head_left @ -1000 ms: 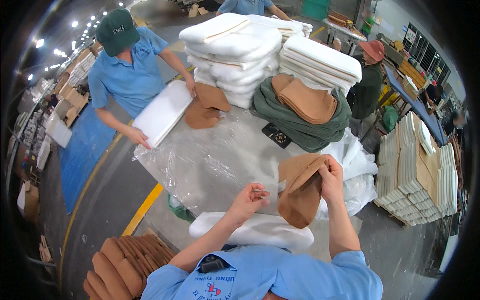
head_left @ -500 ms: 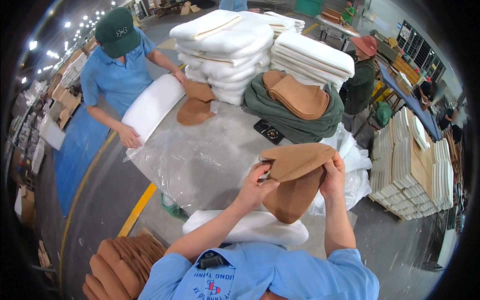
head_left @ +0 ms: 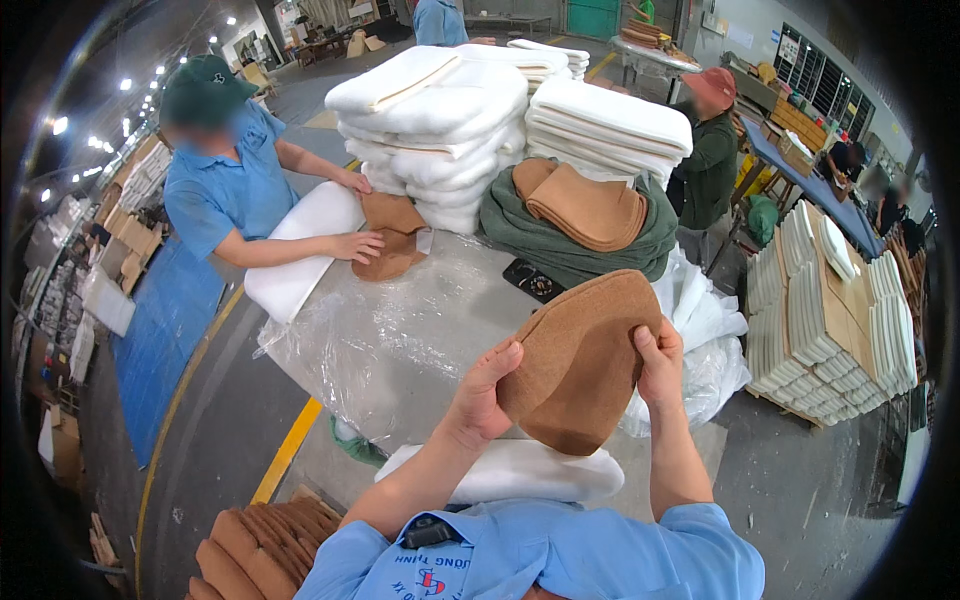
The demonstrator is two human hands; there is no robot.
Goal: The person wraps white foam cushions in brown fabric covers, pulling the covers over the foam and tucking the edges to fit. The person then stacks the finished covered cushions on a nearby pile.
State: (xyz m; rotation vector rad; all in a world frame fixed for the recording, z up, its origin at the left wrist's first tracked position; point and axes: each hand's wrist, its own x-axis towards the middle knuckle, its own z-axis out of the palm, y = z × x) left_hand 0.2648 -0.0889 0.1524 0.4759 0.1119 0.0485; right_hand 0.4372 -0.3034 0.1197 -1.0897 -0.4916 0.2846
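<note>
Between my hands is a brown fabric cushion cover (head_left: 575, 345), rounded at its ends and bent so that a darker lower part shows. My left hand (head_left: 487, 390) grips its left edge, thumb on top. On the opposite edge, my right hand (head_left: 660, 365) is closed with the thumb pressed on the cloth. A white padded cushion (head_left: 510, 470) lies at the table's near edge, against my body. Ahead, a stack of brown covers (head_left: 590, 205) rests on a green cloth bundle (head_left: 500, 215). A dark phone-like object (head_left: 533, 281) lies beside it.
Tall piles of white padding (head_left: 430, 120) stand at the table's far side. Across on the left, a co-worker touches another brown cover (head_left: 390, 250) and a white cushion (head_left: 300, 250). Clear plastic (head_left: 690, 370) bunches at right, near a pallet stack (head_left: 830, 310). Brown covers (head_left: 265, 550) are heaped lower left.
The cover in my hands has turned from folded over to more upright and spread. My left hand shifted left and lower. The co-worker's hand moved from the white cushion to the brown cover.
</note>
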